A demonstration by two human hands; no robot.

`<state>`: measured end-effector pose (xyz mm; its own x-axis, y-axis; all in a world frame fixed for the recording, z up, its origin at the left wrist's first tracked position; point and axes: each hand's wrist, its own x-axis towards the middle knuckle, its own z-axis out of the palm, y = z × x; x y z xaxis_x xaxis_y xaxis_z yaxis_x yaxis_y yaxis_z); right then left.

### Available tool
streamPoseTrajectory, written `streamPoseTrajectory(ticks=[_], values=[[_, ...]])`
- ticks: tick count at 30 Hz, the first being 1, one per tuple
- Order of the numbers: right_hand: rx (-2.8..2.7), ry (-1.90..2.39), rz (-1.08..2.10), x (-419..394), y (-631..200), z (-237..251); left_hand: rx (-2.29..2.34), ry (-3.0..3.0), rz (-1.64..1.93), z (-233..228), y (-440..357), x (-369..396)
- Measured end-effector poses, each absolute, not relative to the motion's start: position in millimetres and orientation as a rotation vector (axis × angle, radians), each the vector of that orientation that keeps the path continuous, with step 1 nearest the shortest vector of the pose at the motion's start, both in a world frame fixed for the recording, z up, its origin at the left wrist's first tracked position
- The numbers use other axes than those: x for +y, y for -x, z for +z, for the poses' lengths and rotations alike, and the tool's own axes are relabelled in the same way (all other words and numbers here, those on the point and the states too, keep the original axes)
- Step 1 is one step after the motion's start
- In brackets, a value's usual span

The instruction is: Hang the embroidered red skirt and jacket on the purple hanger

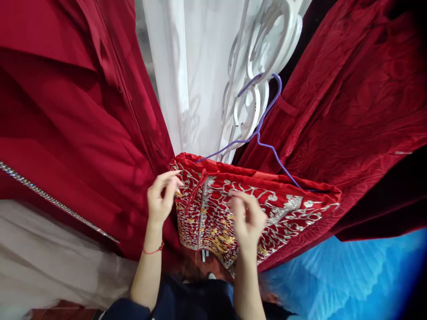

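Observation:
A red garment (220, 209) with silver and gold embroidery hangs in front of me on a purple wire hanger (263, 120). Its upper edge shows a shiny red lining, and a red cord (196, 191) hangs down its front near the left. At the garment's left edge is my left hand (162, 198), fingers curled and thumb close to the fingertips. My right hand (249, 218) is in front of the embroidered middle, thumb and fingers drawn together in a pinch, slightly blurred. Whatever either hand pinches, if anything, is too small to make out.
Plain red fabric (66, 111) with a glittering trim hangs at left. White scrollwork (263, 49) stands behind the hanger beside white cloth (203, 66). Patterned red fabric (363, 98) hangs at right, above bright blue pleated material (350, 275). Beige cloth (50, 258) lies lower left.

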<state>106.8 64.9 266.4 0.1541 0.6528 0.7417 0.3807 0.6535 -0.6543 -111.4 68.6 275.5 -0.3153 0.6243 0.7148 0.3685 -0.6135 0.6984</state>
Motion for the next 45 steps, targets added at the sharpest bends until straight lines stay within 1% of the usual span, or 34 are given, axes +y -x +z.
streamPoseTrajectory(ticks=[2, 4, 6, 8, 12, 17, 19, 22, 25, 29, 32, 34, 36, 38, 40, 43, 45], values=[[-1.766, 0.935, 0.264, 70.9, -77.2, 275.7, 1.377, -2.083, 1.755, 288.8, 94.0, 75.4], [-1.877, 1.032, 0.161, 83.1, -61.8, 282.9, 1.526, -2.329, 1.558, 300.2, 84.2, 81.6], [-1.914, 1.087, 0.053, 96.1, -59.5, 287.1, 1.649, -2.421, 1.479, 307.3, 81.6, 86.8], [-1.961, 1.041, 0.028, 104.8, -65.2, 288.8, 1.704, -2.448, 1.439, 309.2, 83.3, 90.2], [-1.982, 0.894, 0.146, 104.7, -79.8, 290.2, 1.675, -2.502, 1.520, 301.5, 87.9, 93.0], [-2.026, 0.782, 0.308, 94.0, -91.5, 296.6, 1.415, -2.441, 1.674, 288.9, 90.8, 93.0], [-2.093, 0.781, 0.309, 93.7, -97.5, 299.0, 1.361, -2.460, 1.650, 286.4, 93.7, 90.2], [-2.194, 0.710, 0.337, 100.0, -110.3, 299.8, 1.266, -2.497, 1.500, 283.2, 102.1, 81.8], [-2.110, 0.607, 0.363, 109.7, -131.0, 295.7, 1.162, -2.417, 1.436, 273.9, 117.5, 70.2], [-1.820, 0.717, 0.261, 112.9, -174.6, 283.7, 1.404, -2.239, 1.528, 247.9, 144.6, 51.3], [-1.590, 0.906, 0.040, 105.5, -203.7, 276.5, 1.567, -2.057, 1.700, 229.7, 154.3, 38.5], [-1.483, 0.936, -0.082, 98.3, -209.2, 275.5, 1.633, -1.985, 1.871, 226.3, 149.2, 34.7], [-1.469, 0.867, -0.105, 90.7, -199.3, 277.2, 1.639, -2.003, 2.003, 232.8, 135.0, 36.3], [-1.538, 0.814, -0.024, 84.0, -176.2, 279.5, 1.598, -2.103, 2.085, 248.1, 115.3, 42.6], [-1.646, 0.871, 0.125, 80.1, -146.2, 280.1, 1.583, -2.270, 2.052, 267.7, 95.0, 51.3], [-1.711, 1.015, 0.331, 82.4, -104.2, 276.7, 1.742, -2.516, 1.710, 294.0, 72.3, 63.7], [-1.687, 1.051, 0.440, 88.2, -84.3, 272.8, 1.878, -2.564, 1.473, 304.4, 65.1, 68.7]])
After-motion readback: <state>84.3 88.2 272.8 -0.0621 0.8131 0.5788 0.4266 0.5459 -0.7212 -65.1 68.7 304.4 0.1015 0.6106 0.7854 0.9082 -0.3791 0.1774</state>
